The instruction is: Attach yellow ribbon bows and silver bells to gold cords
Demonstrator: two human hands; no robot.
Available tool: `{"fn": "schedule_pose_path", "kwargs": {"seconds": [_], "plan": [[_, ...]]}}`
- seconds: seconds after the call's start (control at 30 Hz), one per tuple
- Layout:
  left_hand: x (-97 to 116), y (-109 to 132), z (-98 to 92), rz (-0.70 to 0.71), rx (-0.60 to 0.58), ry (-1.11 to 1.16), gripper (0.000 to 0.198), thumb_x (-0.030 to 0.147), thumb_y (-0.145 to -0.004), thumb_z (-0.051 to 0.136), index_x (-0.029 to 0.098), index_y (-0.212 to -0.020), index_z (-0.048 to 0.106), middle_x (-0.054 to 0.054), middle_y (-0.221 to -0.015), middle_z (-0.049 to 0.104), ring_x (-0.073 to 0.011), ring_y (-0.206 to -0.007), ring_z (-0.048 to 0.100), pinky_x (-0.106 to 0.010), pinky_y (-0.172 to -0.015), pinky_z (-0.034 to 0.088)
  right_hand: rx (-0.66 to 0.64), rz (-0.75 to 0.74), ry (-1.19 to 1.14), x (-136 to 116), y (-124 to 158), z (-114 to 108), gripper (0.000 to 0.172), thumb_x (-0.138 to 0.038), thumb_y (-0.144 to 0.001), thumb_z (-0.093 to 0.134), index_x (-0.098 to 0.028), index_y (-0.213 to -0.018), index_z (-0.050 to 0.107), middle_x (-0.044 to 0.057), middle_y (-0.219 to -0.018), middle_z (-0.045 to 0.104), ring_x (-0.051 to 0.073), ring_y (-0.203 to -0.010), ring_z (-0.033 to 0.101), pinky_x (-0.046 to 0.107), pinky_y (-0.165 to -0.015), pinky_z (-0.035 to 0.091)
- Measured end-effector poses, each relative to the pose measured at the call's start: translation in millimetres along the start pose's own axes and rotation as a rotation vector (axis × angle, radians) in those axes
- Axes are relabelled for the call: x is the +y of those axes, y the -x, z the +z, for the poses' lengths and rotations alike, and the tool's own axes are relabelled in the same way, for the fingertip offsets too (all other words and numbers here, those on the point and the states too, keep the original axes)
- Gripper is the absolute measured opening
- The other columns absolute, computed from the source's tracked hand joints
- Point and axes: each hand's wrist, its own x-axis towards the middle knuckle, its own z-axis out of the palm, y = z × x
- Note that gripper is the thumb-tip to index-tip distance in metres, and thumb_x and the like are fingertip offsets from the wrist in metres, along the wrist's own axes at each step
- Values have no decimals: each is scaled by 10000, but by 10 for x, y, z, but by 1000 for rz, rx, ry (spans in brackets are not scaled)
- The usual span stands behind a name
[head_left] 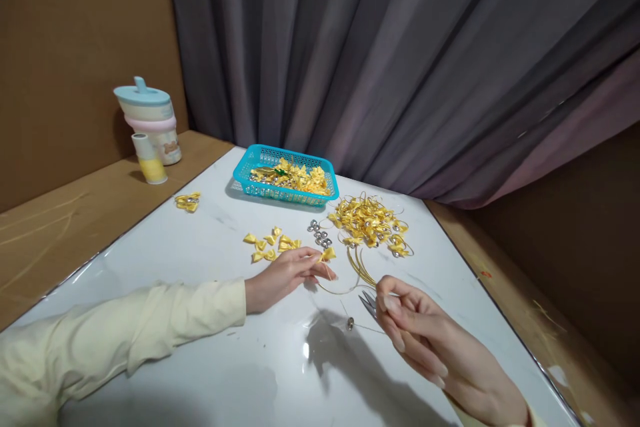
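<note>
My left hand (287, 273) rests on the white table (200, 347), its fingertips pinched on a small yellow ribbon bow (327, 254). My right hand (430, 340) is raised above the table, fingers closed on small metal scissors (369, 302) and a thin thread with a silver bell (351, 323) hanging on it. A bundle of gold cords (363, 267) lies between the two hands. Several loose yellow bows (271, 245) and silver bells (320, 233) sit just beyond my left hand.
A turquoise basket (250, 170) with yellow bows stands at the back. A heap of finished bows with cords and bells (370, 223) lies to its right. A pastel cup (150, 117) and small bottle (149, 159) stand far left; another bow (187, 201) lies near them.
</note>
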Motion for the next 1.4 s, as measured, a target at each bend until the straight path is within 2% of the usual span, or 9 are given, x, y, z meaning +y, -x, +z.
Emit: {"fn": "schedule_pose_path", "kwargs": {"seconds": [0.17, 0.4, 0.5, 0.67, 0.9, 1.03, 1.13, 1.23, 1.4], "plan": [[-14, 13, -6, -18, -73, 33, 196, 313, -852, 558, 120, -874, 537, -37, -736, 631, -120, -706, 586, -262, -714, 388, 41, -66, 78, -65, -48, -33, 164, -242, -754, 686, -120, -714, 583, 15, -659, 628, 6, -393, 449, 108, -392, 390], [47, 61, 67, -65, -49, -72, 208, 327, -844, 555, 140, -790, 482, -2, -694, 588, -112, -703, 559, -263, -742, 377, 137, -101, 218, 11, -159, -63, 241, -289, -764, 675, -179, -933, 543, 28, -753, 675, 84, -505, 591, 195, -513, 484], [44, 54, 80, -74, -42, -111, 212, 334, -849, 537, 146, -781, 466, -1, -676, 585, -111, -686, 548, -261, -731, 373, 189, -144, 327, 95, -223, -84, 249, -353, -769, 660, -165, -898, 561, 53, -812, 687, 128, -597, 645, 234, -578, 508], [12, 39, 64, -57, -51, -217, 220, 358, -857, 509, 152, -792, 469, 8, -631, 561, -113, -645, 520, -255, -673, 365, 206, -245, 524, 235, -313, -157, 274, -419, -803, 595, -148, -822, 628, 59, -745, 682, 153, -624, 651, 277, -638, 521], [-15, 43, 64, 44, -19, -409, 268, 424, -844, 503, 158, -847, 468, 50, -542, 483, -95, -528, 437, -235, -543, 333, 242, -230, 606, 316, -358, -179, 343, -451, -843, 515, -152, -701, 606, 22, -565, 614, 129, -508, 583, 253, -533, 478], [-11, 65, 76, 33, -9, -489, 262, 420, -854, 486, 159, -854, 463, 66, -523, 445, -76, -470, 374, -219, -479, 291, 287, -253, 614, 282, -359, -212, 289, -438, -795, 581, -158, -763, 648, 49, -743, 650, 138, -646, 580, 226, -516, 465], [-20, 79, 68, 20, -32, -527, 263, 421, -859, 478, 159, -863, 470, 63, -535, 453, -68, -455, 362, -213, -458, 281, 213, -174, 533, 256, -363, -203, 257, -413, -784, 596, -163, -775, 654, 58, -909, 653, 148, -747, 593, 250, -609, 504], [-31, 83, 64, 5, -41, -544, 267, 426, -861, 474, 159, -871, 475, 63, -539, 455, -62, -443, 360, -209, -447, 280, 189, -114, 461, 258, -369, -172, 246, -392, -808, 573, -158, -767, 634, 49, -890, 665, 136, -714, 609, 286, -706, 504], [-28, 79, 78, -4, -41, -542, 272, 431, -861, 469, 159, -863, 471, 64, -530, 452, -63, -442, 359, -208, -447, 286, 176, -155, 435, 279, -370, -181, 241, -380, -812, 574, -153, -740, 614, 60, -964, 661, 145, -734, 621, 311, -752, 493]]}}
